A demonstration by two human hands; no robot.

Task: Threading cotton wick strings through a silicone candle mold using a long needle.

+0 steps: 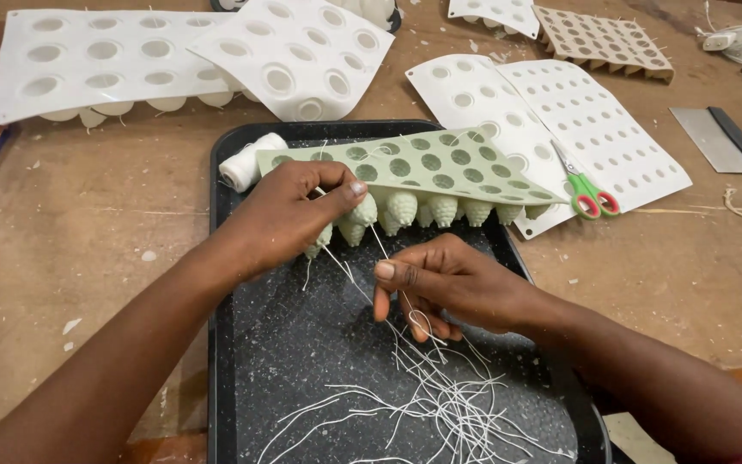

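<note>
My left hand (289, 215) pinches the green mould (405, 167) tilted over the black tray (302, 344); my right hand (444, 288) pinches a wick string (349, 271). Loose wicks (440, 395) lie below; how many cavities are threaded, I can't tell.

A worn brown wooden table (88, 232) carries everything; a black speckled tray (302, 361) lies beneath the fingers; white moulds (113, 60) lie beyond them; green-handled scissors (590, 193) and a metal scraper (719, 137) rest to their right.
</note>
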